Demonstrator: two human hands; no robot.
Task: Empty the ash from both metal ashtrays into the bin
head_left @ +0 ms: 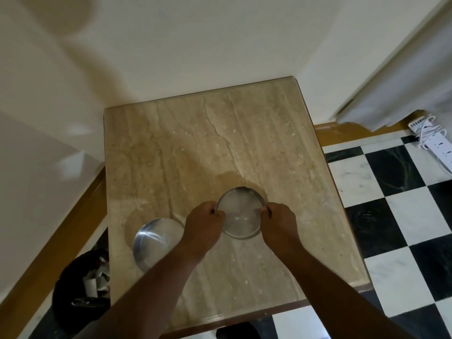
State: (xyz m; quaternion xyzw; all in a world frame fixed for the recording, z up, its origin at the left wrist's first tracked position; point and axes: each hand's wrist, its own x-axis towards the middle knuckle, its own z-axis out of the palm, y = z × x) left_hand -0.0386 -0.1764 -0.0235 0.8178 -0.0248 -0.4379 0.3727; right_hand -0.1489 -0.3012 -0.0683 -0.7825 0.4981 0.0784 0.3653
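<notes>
A round metal ashtray [241, 211] sits on the beige marble table [195, 143], near its front middle. My left hand [204, 228] grips its left rim and my right hand [278, 225] grips its right rim. Its inside looks pale and shiny; I cannot tell whether ash lies in it. A second metal ashtray [152, 239] rests on the table to the left, partly hidden by my left forearm. A black bin [71, 289] with crumpled paper scraps stands on the floor, below the table's left front corner.
The table stands in a corner against cream walls. A black-and-white chequered floor [396, 216] lies to the right, with a white power strip and cables [435, 140] and a curtain edge [381, 104] at the far right.
</notes>
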